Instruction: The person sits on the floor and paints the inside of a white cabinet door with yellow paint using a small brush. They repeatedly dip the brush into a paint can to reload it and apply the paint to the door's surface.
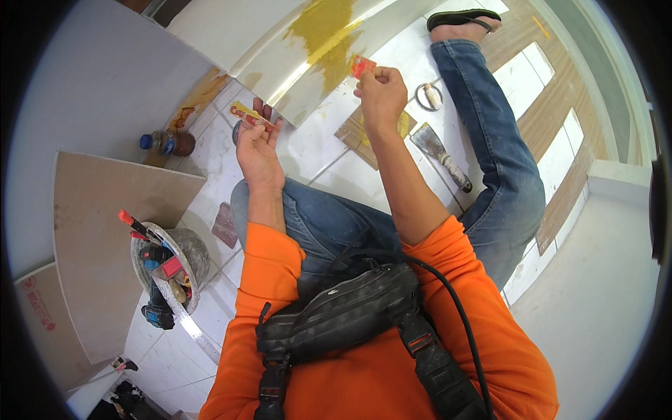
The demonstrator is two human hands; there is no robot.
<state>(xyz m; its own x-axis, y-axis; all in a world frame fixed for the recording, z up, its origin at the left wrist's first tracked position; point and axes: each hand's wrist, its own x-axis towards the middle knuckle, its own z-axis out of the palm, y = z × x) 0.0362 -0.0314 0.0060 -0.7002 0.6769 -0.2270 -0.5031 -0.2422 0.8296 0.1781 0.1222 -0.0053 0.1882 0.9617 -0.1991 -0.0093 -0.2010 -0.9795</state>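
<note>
My left hand (260,152) grips a red card-like spreader (253,118) with yellow putty along its far end, beside the corner of a white moulded panel (257,63). Between the thumb and fingers of my right hand (387,97) is a smaller red spreader (362,66), also smeared with yellow. It is close to the panel's lower edge; contact cannot be told. A wide patch of yellow putty (328,39) covers part of the panel's face and ridge. Below my right forearm, a square wooden board (353,131) carries more putty, and a putty knife (438,155) lies to its right.
At left, a bucket (197,257) holds several tools, with a cordless drill (157,312) against it. A capped bottle (176,143), a sandpaper piece (226,226) and leaning boards (105,210) are nearby. A black ring (418,100) lies by my outstretched leg (491,121).
</note>
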